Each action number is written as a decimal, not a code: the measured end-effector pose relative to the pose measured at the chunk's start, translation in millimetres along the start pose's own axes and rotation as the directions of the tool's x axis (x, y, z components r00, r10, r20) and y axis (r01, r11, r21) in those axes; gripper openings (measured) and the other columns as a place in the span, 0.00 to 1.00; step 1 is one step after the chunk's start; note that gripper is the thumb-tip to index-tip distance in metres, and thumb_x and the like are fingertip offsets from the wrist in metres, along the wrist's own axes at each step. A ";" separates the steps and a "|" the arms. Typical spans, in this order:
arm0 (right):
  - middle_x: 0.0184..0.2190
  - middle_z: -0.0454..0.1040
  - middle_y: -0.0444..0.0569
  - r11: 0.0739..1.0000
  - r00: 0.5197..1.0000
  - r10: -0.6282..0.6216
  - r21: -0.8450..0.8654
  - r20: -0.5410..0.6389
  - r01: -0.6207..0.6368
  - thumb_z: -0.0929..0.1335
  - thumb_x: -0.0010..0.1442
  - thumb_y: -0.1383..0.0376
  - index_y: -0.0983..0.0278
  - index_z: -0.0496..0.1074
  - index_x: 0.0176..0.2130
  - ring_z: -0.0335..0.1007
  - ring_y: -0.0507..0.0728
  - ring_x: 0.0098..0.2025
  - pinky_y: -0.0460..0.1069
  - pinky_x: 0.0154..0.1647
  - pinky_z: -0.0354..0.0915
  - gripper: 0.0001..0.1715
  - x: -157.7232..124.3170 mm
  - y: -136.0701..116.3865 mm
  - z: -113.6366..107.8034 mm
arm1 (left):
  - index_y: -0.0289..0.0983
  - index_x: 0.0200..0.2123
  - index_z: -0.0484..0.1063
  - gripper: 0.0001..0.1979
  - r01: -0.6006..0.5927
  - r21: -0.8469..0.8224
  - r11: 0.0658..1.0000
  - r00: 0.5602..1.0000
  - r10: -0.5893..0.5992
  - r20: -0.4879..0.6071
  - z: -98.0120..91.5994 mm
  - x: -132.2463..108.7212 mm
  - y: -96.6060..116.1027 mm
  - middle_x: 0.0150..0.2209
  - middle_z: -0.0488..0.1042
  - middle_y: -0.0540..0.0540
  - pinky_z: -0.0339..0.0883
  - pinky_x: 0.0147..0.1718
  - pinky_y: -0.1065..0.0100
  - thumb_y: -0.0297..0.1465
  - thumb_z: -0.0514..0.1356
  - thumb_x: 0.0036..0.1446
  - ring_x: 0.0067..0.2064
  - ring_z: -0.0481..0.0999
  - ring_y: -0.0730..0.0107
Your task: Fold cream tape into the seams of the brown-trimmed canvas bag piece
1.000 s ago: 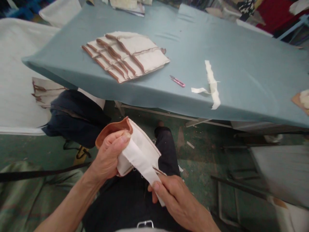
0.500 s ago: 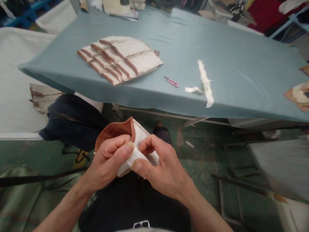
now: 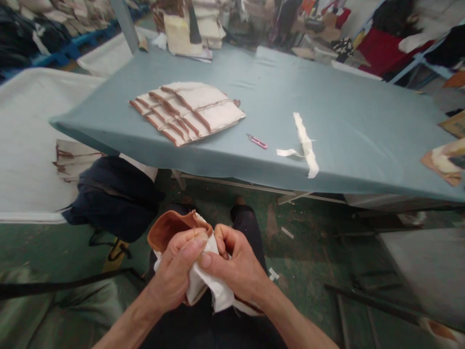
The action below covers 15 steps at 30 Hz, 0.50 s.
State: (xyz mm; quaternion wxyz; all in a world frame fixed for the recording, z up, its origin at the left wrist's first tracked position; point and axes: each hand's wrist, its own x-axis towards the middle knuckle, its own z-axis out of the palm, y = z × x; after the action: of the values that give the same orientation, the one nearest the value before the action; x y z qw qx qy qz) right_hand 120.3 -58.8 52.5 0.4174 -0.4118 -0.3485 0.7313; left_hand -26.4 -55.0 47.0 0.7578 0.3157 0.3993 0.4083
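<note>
Currently your left hand (image 3: 181, 264) keeps a pinching grip on the brown-lined pouch (image 3: 169, 230) at its rim, over your dark trousers (image 3: 250, 230), and your right hand (image 3: 236, 266) grasps the white strip (image 3: 221, 294) right beside it. Ahead of you on the bench (image 3: 356, 126), pink snips (image 3: 257, 141) lie between stacked pouches (image 3: 192, 109) and pale strips (image 3: 305, 143).

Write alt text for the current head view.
A person's left grip holds a brown-lined white pouch while the right grip pinches a white strip at its edge. Beyond, overlapping brown-edged fabric pieces, pink-handled snips and pale strips lie on a blue-covered table.
</note>
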 end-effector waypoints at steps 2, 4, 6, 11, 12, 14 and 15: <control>0.21 0.55 0.33 1.000 0.999 -0.019 0.013 0.036 0.018 0.85 0.45 0.43 0.60 0.57 0.26 0.44 0.46 0.24 0.43 0.23 0.47 0.42 2.8 -3.3 0.9 | 0.35 0.27 0.78 0.29 -0.029 0.004 1.000 0.999 0.029 0.028 2.2 1.2 5.0 0.22 0.67 0.51 0.61 0.24 0.76 0.56 0.71 0.59 0.25 0.64 0.75; 0.22 0.55 0.33 0.999 0.999 -0.036 -0.006 0.034 0.036 0.83 0.47 0.38 0.60 0.57 0.27 0.44 0.46 0.24 0.43 0.24 0.47 0.43 4.2 -7.5 1.1 | 0.35 0.29 0.77 0.31 -0.055 0.027 0.998 0.997 0.053 0.062 4.3 3.0 12.3 0.24 0.66 0.52 0.58 0.24 0.75 0.59 0.69 0.60 0.25 0.61 0.76; 0.23 0.56 0.34 0.995 0.999 -0.053 -0.082 0.000 0.053 0.81 0.49 0.35 0.60 0.58 0.28 0.45 0.47 0.25 0.44 0.24 0.47 0.42 3.2 -11.3 -0.8 | 0.35 0.30 0.75 0.32 -0.081 0.079 0.994 0.991 0.072 0.110 6.6 4.9 21.5 0.25 0.65 0.52 0.55 0.24 0.74 0.61 0.67 0.61 0.25 0.59 0.77; 0.26 0.64 0.39 0.960 0.997 -0.064 -0.276 -0.047 0.048 0.80 0.51 0.34 0.62 0.67 0.32 0.55 0.50 0.29 0.45 0.29 0.55 0.39 0.8 -11.5 -24.1 | 0.37 0.28 0.66 0.34 -0.208 0.277 0.938 0.958 0.139 0.251 13.2 8.5 44.2 0.26 0.61 0.53 0.51 0.24 0.72 0.63 0.61 0.65 0.25 0.56 0.76; 0.26 0.66 0.40 0.966 0.996 -0.071 -0.251 -0.059 0.054 0.78 0.53 0.32 0.62 0.68 0.33 0.56 0.51 0.28 0.46 0.29 0.56 0.38 2.8 -8.3 -33.1 | 0.37 0.28 0.65 0.34 -0.227 0.311 0.923 0.955 0.148 0.256 14.1 9.3 47.0 0.26 0.61 0.53 0.51 0.24 0.71 0.63 0.59 0.66 0.26 0.56 0.76; 0.25 0.67 0.42 0.975 0.980 -0.130 -0.197 -0.150 0.099 0.72 0.56 0.28 0.62 0.70 0.33 0.58 0.52 0.27 0.47 0.30 0.59 0.40 9.9 2.9 -54.9 | 0.37 0.28 0.65 0.34 -0.236 0.380 0.895 0.958 0.149 0.244 15.3 11.4 49.6 0.26 0.61 0.53 0.52 0.26 0.70 0.64 0.57 0.66 0.27 0.57 0.74; 0.23 0.67 0.43 0.974 0.954 -0.167 -0.190 -0.250 0.121 0.72 0.55 0.27 0.62 0.71 0.31 0.60 0.52 0.27 0.47 0.30 0.61 0.41 14.4 10.9 -67.0 | 0.38 0.28 0.65 0.35 -0.230 0.414 0.881 0.962 0.141 0.234 15.5 13.2 49.7 0.26 0.61 0.52 0.52 0.26 0.70 0.65 0.56 0.65 0.28 0.57 0.74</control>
State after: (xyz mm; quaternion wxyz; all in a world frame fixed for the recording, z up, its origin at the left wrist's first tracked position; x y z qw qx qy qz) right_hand 172.2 -39.2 10.7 0.4754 -0.5135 -0.3809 0.6043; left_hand -26.7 -22.6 89.8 0.6601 0.5535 0.3717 0.3459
